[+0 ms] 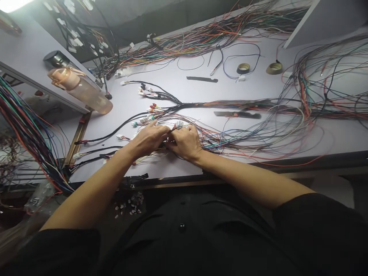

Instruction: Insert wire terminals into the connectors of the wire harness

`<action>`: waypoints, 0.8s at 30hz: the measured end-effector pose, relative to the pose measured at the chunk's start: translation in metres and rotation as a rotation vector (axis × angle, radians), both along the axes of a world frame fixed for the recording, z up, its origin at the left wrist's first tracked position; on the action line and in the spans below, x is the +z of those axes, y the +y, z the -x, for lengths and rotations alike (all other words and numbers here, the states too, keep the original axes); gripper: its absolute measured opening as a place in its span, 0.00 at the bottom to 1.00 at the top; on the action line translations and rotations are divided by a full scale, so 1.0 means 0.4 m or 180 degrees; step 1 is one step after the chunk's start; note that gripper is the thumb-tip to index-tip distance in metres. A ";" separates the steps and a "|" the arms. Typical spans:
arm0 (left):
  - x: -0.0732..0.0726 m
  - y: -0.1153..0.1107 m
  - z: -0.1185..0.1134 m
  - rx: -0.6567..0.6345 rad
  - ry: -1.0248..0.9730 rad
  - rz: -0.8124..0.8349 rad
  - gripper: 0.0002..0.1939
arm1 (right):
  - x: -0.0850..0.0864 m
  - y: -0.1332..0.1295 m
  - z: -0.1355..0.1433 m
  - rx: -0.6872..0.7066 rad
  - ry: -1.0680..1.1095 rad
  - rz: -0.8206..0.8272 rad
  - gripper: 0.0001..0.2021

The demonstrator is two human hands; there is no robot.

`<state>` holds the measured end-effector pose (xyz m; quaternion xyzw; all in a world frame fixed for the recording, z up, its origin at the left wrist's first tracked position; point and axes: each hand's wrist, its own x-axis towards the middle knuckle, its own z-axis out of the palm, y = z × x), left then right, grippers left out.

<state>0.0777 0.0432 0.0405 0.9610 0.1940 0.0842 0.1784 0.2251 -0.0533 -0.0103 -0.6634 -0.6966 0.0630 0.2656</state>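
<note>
My left hand [152, 137] and my right hand [186, 142] meet over the table's front part, fingers closed on wires of a wiring harness. A pale multi-hole connector [179, 124] sticks up just above my right hand; whether the fingers touch it I cannot tell. My fingers hide most of what lies between them. Loose coloured wires [230, 140] run off to the right from under my right hand. Around my left hand lie several harness ends with small connectors, among them a teal one [134, 124]. Behind the hands stretches a black-wrapped harness branch [189, 105].
A translucent bottle [89, 96] lies tilted at the left beside a dark-capped one [57, 58]. Two black blades [202, 79] [238, 114] and two tape rolls [243, 68] [274, 68] rest farther back. A thick wire bundle [184, 44] spans the rear; more wires [31, 130] hang at left.
</note>
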 end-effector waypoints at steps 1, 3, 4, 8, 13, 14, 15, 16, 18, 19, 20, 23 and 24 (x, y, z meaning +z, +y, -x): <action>-0.002 0.006 -0.003 0.0091 -0.0035 0.0173 0.06 | -0.001 0.001 0.001 -0.0017 0.0047 0.0005 0.10; -0.005 0.014 -0.005 0.0343 -0.0206 0.0502 0.06 | 0.000 -0.001 0.000 0.0005 0.0103 -0.0002 0.09; -0.006 0.015 -0.004 0.0475 -0.0321 0.0654 0.07 | 0.002 -0.003 -0.001 0.0025 0.0121 -0.0030 0.09; -0.011 0.011 0.006 0.0964 -0.0682 0.1329 0.11 | 0.024 -0.019 -0.004 0.0197 0.0334 -0.0175 0.12; -0.024 -0.003 0.021 0.1461 -0.0934 0.1726 0.12 | 0.081 -0.011 0.005 0.0204 0.0760 0.0291 0.11; -0.026 -0.007 0.023 0.1511 -0.0977 0.1685 0.12 | 0.097 -0.004 0.009 0.0213 0.0653 0.0488 0.15; -0.028 -0.012 0.024 0.1500 -0.0956 0.1670 0.13 | 0.114 0.005 0.013 0.0247 0.0483 0.0690 0.18; -0.028 -0.015 0.026 0.1550 -0.0942 0.1676 0.13 | 0.131 0.013 0.018 0.0281 0.0285 0.0990 0.21; -0.029 -0.018 0.030 0.1696 -0.0823 0.1662 0.15 | 0.161 0.029 0.026 0.0410 0.0006 0.1478 0.24; -0.029 -0.016 0.033 0.1707 -0.0743 0.1668 0.15 | 0.172 0.033 0.031 0.0396 -0.0100 0.1519 0.25; -0.028 -0.011 0.035 0.1662 -0.0677 0.1675 0.15 | 0.179 0.034 0.036 0.0391 -0.0200 0.1551 0.25; -0.027 0.005 0.043 0.1501 -0.0651 0.1512 0.17 | 0.171 0.010 0.060 0.0613 -0.0524 0.1537 0.32; -0.028 0.009 0.045 0.1457 -0.0627 0.1507 0.17 | 0.158 -0.005 0.069 0.0648 -0.0645 0.1507 0.35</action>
